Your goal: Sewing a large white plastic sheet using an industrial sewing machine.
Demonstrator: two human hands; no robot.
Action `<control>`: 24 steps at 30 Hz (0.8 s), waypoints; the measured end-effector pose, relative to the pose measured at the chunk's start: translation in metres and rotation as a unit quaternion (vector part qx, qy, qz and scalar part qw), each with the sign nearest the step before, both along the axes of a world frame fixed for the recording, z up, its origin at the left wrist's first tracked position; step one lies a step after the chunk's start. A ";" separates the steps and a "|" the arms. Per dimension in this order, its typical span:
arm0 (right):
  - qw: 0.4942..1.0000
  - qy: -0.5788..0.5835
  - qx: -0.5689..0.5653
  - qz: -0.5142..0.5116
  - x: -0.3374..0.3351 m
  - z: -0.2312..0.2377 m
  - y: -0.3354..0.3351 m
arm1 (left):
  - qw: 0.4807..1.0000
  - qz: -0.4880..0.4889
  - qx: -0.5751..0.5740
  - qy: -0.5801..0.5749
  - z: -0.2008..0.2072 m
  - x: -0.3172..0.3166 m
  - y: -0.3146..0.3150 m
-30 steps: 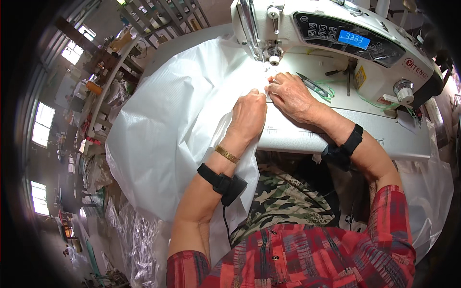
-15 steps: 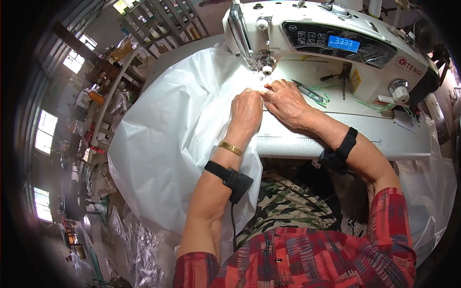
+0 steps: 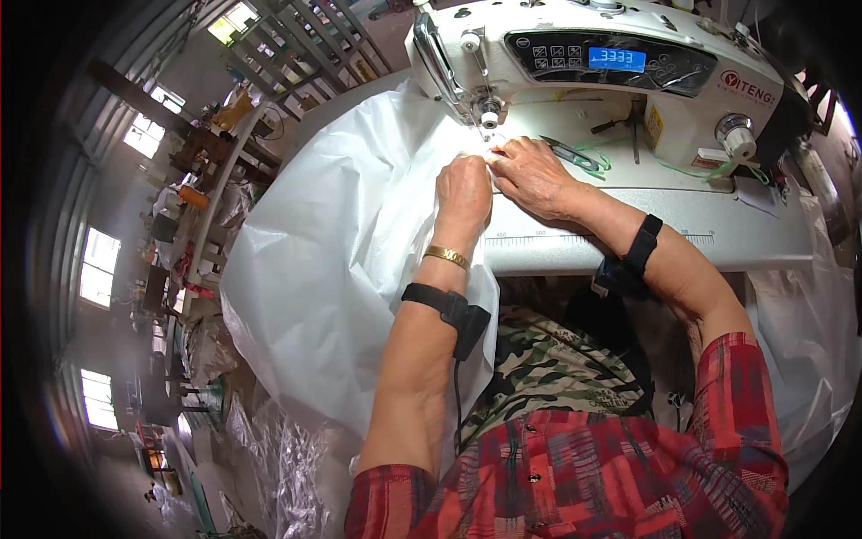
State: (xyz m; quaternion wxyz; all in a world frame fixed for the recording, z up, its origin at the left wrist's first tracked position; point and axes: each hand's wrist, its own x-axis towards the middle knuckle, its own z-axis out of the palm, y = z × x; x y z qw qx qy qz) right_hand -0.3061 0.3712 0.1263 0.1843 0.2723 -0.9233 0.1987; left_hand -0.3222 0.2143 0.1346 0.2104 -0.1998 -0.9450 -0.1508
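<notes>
Sheeting, bunched at centre left, was clenched at its edge in the closed left hand, while the right hand lay curled, hold unclear, so near the sewing machine's needle end at upper centre that a slip could have pricked a fingertip.

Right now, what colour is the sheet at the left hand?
The sheet is white; head view shows it best.

The sewing machine, thread snips and cluttered bench show a sewing workshop.
</notes>
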 end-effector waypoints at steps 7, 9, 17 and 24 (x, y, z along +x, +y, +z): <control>1.000 -0.007 0.014 -0.002 -0.002 -0.001 -0.001 | 1.000 0.008 0.001 0.003 0.000 -0.002 0.000; 1.000 -0.001 0.012 -0.001 -0.001 -0.001 -0.002 | 1.000 0.012 0.000 -0.005 0.002 -0.001 0.000; 1.000 0.022 -0.005 0.010 0.000 -0.002 -0.002 | 1.000 0.011 0.003 0.001 -0.003 -0.004 0.000; 1.000 -0.017 0.007 0.007 0.002 0.006 -0.004 | 1.000 0.005 0.002 0.003 0.000 -0.001 -0.004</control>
